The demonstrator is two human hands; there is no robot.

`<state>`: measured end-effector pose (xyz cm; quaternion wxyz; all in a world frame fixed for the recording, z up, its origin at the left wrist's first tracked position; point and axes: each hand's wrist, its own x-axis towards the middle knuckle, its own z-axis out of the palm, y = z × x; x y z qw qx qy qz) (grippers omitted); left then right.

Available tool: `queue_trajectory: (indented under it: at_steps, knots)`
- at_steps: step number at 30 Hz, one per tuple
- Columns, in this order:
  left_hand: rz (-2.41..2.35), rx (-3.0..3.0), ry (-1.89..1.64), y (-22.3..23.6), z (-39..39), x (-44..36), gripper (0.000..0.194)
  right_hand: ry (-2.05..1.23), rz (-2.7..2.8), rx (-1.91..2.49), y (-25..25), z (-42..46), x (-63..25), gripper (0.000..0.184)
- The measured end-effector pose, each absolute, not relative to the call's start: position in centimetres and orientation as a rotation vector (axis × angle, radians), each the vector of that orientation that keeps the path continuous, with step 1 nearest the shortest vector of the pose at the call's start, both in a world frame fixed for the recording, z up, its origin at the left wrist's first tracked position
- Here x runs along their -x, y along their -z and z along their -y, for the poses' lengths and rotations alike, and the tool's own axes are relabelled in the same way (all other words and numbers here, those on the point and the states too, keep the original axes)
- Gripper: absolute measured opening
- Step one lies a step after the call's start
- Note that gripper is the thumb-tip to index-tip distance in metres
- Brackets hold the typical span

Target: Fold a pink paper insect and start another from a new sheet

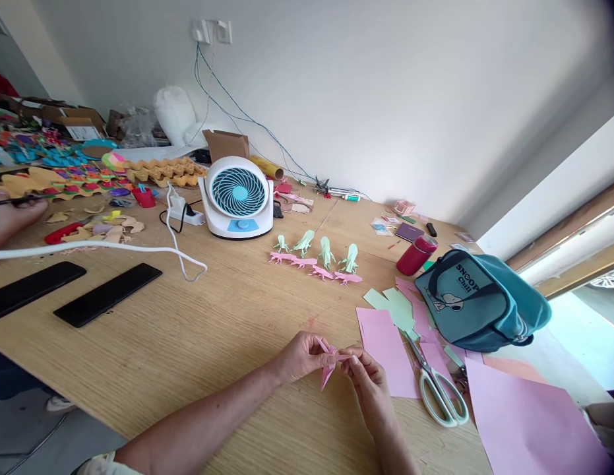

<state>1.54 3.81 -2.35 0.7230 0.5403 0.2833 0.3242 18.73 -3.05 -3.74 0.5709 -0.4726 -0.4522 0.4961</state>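
A small folded pink paper figure (327, 375) is held just above the wooden table, between my two hands. My left hand (307, 356) pinches its body between thumb and fingers. With thumb and forefinger, my right hand (367, 379) grips a thin pointed strip of the same figure. Its exact shape is partly covered by my fingers. Beyond my hands stand several green folded paper figures (326, 252), with a row of pink folded paper figures (322, 272) in front of them. Right of my right hand lie pink paper sheets (386, 349) and white-handled scissors (438, 389).
A white fan (237, 198) stands at the back, with a white cable (89, 245) to its left. Two black phones (109, 295) lie at left, near another person's hand (12, 218). A teal bag (477, 297) and a red bottle (416, 255) stand at right.
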Motion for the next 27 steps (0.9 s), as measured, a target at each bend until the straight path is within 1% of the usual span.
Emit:
queue_trajectory:
  at_steps: [8, 11, 16, 23, 27]
  knots:
    - [-0.655, -1.127, -0.711, 2.0, -3.6, -1.5, 0.043, -1.158, 1.086, 1.051, 3.2, 2.9, -17.7, 0.019]
    - [-0.702, -1.126, -0.679, 2.2, -3.7, -1.6, 0.045, -1.120, 1.081, 1.040, 3.3, 2.7, -17.6, 0.019]
    - [-0.720, -1.143, -0.606, 2.3, -3.7, -1.6, 0.049, -1.094, 1.126, 1.032, 3.3, 2.9, -17.6, 0.011]
    - [-0.709, -1.164, -0.549, 2.2, -3.7, -1.5, 0.048, -1.092, 1.093, 1.044, 2.7, 3.2, -17.4, 0.015]
    - [-0.697, -1.165, -0.518, 1.9, -3.7, -1.4, 0.051, -1.119, 1.082, 1.080, 2.7, 3.2, -17.4, 0.017]
